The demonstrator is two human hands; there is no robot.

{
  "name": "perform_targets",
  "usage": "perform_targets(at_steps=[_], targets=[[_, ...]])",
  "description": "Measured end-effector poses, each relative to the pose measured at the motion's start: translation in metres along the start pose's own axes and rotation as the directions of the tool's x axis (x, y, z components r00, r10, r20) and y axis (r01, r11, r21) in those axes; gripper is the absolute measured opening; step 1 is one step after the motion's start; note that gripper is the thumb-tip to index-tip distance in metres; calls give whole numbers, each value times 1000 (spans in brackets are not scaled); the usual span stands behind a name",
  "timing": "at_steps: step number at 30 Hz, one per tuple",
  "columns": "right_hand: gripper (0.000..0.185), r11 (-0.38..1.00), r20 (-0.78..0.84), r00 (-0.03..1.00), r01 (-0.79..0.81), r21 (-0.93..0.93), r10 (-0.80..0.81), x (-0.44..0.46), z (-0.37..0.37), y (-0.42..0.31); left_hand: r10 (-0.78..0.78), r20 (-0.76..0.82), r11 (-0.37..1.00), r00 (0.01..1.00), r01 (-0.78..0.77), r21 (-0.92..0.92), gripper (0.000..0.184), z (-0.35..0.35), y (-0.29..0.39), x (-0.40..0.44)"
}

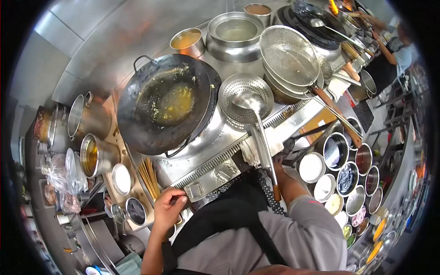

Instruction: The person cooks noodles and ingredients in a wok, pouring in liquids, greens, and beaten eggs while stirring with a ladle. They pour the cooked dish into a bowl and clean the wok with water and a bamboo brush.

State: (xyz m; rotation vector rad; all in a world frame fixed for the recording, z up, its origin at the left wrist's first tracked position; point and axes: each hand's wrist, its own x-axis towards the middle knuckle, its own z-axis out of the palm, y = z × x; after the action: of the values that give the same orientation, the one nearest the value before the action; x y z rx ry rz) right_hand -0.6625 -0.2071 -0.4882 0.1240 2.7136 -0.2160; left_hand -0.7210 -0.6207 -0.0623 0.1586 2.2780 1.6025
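My left hand point(169, 208) is loosely curled, thumb against the fingers, with nothing visible in it. It is beside the stove's front control panel point(213, 179) and below a bundle of thin sticks point(148, 176). My right hand point(278, 166) is low at the stove's front edge, near a white cloth point(263, 147); its fingers are mostly hidden. A large black wok point(137, 123) sits tilted on the burner, with yellowish liquid and pale bits in its bottom. Right of it, a ladle point(250, 101) lies in a perforated strainer point(228, 89), their long handles pointing toward me.
Behind the wok are a pot point(235, 50) and an orange-filled container point(187, 42). A wire-mesh strainer point(289, 55) rests over a bowl. Several seasoning containers point(347, 178) stand at right, metal pots point(87, 119) at left. Another person point(396, 52) works by a flaming wok.
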Motion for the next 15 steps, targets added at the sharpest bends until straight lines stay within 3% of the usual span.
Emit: perform_targets(at_steps=[1, 2, 4, 5, 6, 7, 8, 10, 11, 13, 14, 15], targets=[[64, 995, 28, 999, -48, 84, 46, 25, 30, 16, 37, 18, 991, 999, -39, 131, 13, -5, -3, 1], [67, 979, 79, 993, -106, 175, 93, 29, 49, 16, 30, 16, 990, 999, -32, 137, 13, -7, 0, 1], [62, 985, 127, 988, -109, 135, 92, -5, 12, 8, 148, 50, 942, 988, -156, 298, 14, -12, 11, -2], [52, 806, 112, 988, -153, 572, 109, -12, 0, 11, 181, 44, 923, 982, -186, 336, 15, -17, 13, -4], [46, 452, 93, 987, -142, 880, 129, -16, -11, 12, 208, 37, 912, 977, -208, 354, 15, -24, 11, -7], [44, 67, 214, 961, -229, 971, 177, -46, -44, 0, 217, 5, 919, 976, -206, 336, 15, -31, 3, -13], [42, -330, 334, 927, -266, 906, 172, -95, -108, -22, 230, -24, 925, 973, -210, 317, 14, -38, -8, -16], [52, -597, 370, 923, -356, 719, -105, -163, -174, -38, 241, -87, 948, 967, -215, 234, 13, -47, -42, -22], [52, -596, 360, 928, -343, 726, -96, -183, -200, -49, 225, -155, 967, 962, -201, 156, 13, -50, -56, -22], [30, -288, 433, 896, -391, 874, 98, -209, -234, -66, 193, -168, 981, 967, -183, 71, 12, -51, -71, -17], [30, -288, 426, 898, -382, 878, 107, -207, -226, -62, 150, -180, 988, 972, -154, -10, 11, -50, -72, -14], [30, 21, 370, 915, -378, 926, 158, -201, -209, -50, 136, -167, 990, 976, -141, -19, 11, -48, -67, -7]])
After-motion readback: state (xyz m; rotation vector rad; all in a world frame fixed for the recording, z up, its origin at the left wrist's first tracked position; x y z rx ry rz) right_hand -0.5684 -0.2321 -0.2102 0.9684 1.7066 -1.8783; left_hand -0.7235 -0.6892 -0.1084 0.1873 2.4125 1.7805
